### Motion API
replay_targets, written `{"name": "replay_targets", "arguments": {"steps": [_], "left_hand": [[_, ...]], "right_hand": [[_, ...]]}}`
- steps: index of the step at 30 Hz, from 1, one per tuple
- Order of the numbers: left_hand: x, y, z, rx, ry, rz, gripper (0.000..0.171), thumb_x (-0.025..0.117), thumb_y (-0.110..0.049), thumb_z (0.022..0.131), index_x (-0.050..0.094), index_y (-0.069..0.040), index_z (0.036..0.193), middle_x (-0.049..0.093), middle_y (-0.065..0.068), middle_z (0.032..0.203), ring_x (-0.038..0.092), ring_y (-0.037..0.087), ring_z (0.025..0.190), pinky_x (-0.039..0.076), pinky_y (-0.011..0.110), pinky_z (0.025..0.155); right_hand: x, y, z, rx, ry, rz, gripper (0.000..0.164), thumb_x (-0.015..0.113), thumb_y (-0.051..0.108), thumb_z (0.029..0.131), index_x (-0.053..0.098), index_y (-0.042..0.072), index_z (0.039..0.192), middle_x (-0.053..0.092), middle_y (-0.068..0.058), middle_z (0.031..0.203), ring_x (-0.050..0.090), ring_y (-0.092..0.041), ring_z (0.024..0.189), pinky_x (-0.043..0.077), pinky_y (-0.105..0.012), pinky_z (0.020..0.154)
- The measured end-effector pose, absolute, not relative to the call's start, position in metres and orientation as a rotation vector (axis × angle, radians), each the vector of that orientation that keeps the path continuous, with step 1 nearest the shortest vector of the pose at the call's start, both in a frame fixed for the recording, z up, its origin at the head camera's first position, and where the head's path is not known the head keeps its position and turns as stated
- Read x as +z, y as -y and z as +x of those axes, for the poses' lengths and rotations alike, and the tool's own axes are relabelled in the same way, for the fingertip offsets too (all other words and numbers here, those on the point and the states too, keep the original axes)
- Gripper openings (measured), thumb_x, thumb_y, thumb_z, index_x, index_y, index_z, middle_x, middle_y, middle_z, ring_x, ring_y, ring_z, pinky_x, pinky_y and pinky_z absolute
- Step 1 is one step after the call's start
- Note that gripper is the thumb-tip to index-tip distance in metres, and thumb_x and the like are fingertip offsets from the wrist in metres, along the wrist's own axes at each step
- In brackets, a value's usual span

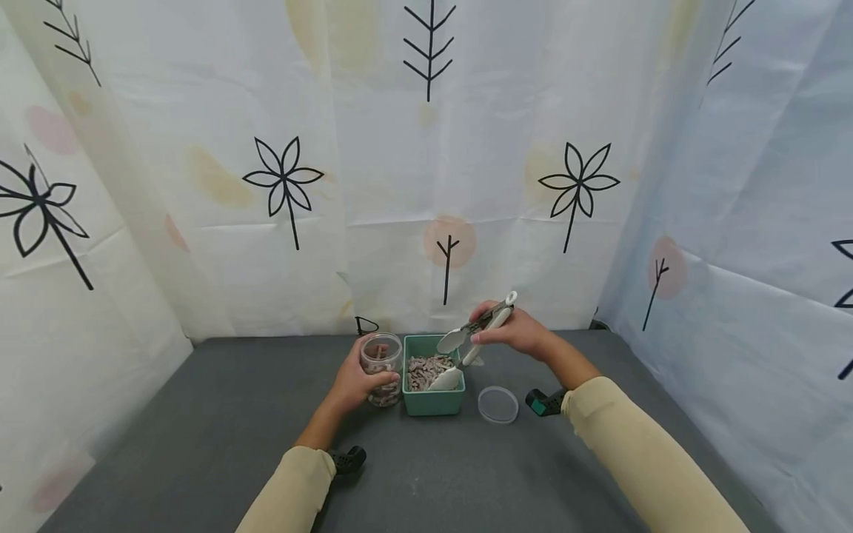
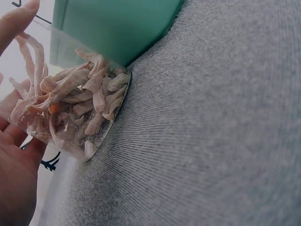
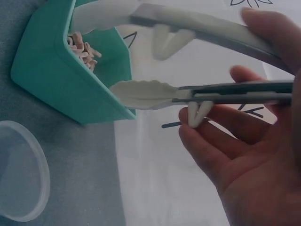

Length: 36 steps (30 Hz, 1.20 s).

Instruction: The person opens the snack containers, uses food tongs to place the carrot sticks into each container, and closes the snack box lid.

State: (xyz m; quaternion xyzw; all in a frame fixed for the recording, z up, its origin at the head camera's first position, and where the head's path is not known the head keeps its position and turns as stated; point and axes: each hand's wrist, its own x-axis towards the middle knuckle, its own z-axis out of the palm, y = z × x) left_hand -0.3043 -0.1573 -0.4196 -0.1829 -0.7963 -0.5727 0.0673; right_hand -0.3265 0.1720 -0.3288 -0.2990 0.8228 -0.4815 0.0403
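Observation:
My left hand (image 1: 351,383) grips an upright clear jar (image 1: 382,354) standing on the table, thumb on its near side. Pale, twisted dried strips (image 2: 75,94) fill its lower part, as the left wrist view shows. Right beside the jar is a green rectangular bin (image 1: 433,403) holding more of these greyish pieces (image 1: 425,372). Above the bin's right side, my right hand (image 1: 523,333) holds a pair of tongs (image 3: 148,94) with white scalloped tips. The tongs' arms are spread: one tip is inside the bin, the other over its rim. No piece shows between the tips.
A round translucent lid (image 1: 497,405) lies on the dark grey table (image 1: 426,474), just right of the bin. Patterned white curtains (image 1: 373,274) hang behind the table and along both sides. Each wrist wears a black strap device (image 1: 545,403).

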Motion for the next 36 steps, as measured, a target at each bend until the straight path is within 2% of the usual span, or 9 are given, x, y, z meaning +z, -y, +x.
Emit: {"name": "replay_targets", "arguments": {"steps": [6,13,16,23,30,36], "left_hand": [[-0.421,0.157,-0.305,-1.722,2.390,-0.564,0.087,0.081,-0.006,0.079,0.028,0.001,0.148,0.050,0.028,0.136,0.057,0.036,0.113,0.046,0.047,0.090],[-0.423,0.158,-0.308,-1.741,2.373,-0.581,0.088,0.081,-0.006,0.079,0.028,0.002,0.149,0.049,0.029,0.136,0.057,0.037,0.113,0.046,0.047,0.091],[-0.436,0.160,-0.319,-1.744,2.360,-0.568,0.089,0.082,-0.006,0.079,0.028,-0.001,0.150,0.049,0.027,0.137,0.057,0.037,0.113,0.045,0.049,0.092],[-0.452,0.162,-0.331,-1.721,2.335,-0.564,0.089,0.084,-0.012,0.077,0.032,-0.011,0.148,0.054,0.020,0.134,0.059,0.032,0.110,0.048,0.043,0.089],[-0.450,0.163,-0.332,-1.683,2.349,-0.543,0.089,0.085,-0.012,0.076,0.032,-0.008,0.148,0.056,0.016,0.131,0.057,0.031,0.111,0.045,0.048,0.091],[-0.434,0.160,-0.318,-1.720,2.352,-0.574,0.088,0.083,-0.006,0.077,0.030,0.000,0.148,0.052,0.027,0.132,0.055,0.038,0.115,0.044,0.052,0.092]], "right_hand": [[-0.327,-0.168,-0.325,-1.338,-2.553,-0.991,0.039,0.075,0.015,0.086,0.060,-0.003,0.116,0.056,-0.024,0.106,0.051,-0.025,0.078,0.043,-0.041,0.073],[-0.334,-0.163,-0.326,-1.342,-2.609,-1.014,0.034,0.075,0.014,0.086,0.062,-0.004,0.111,0.061,-0.011,0.098,0.057,-0.024,0.078,0.047,-0.040,0.071],[-0.337,-0.161,-0.326,-1.333,-2.646,-1.005,0.032,0.075,0.016,0.086,0.063,-0.003,0.110,0.061,-0.008,0.093,0.055,-0.023,0.074,0.046,-0.040,0.070],[-0.344,-0.158,-0.325,-1.381,-2.676,-0.987,0.025,0.074,0.018,0.088,0.066,0.001,0.104,0.062,-0.006,0.089,0.054,-0.021,0.070,0.044,-0.038,0.066],[-0.354,-0.154,-0.321,-1.612,-2.597,-0.869,0.020,0.074,0.012,0.087,0.066,-0.001,0.101,0.065,-0.010,0.092,0.064,-0.023,0.078,0.054,-0.043,0.073],[-0.363,-0.151,-0.317,-1.784,-2.559,-0.795,0.017,0.072,0.010,0.088,0.066,-0.003,0.097,0.066,-0.012,0.091,0.068,-0.027,0.080,0.055,-0.046,0.071]]}}
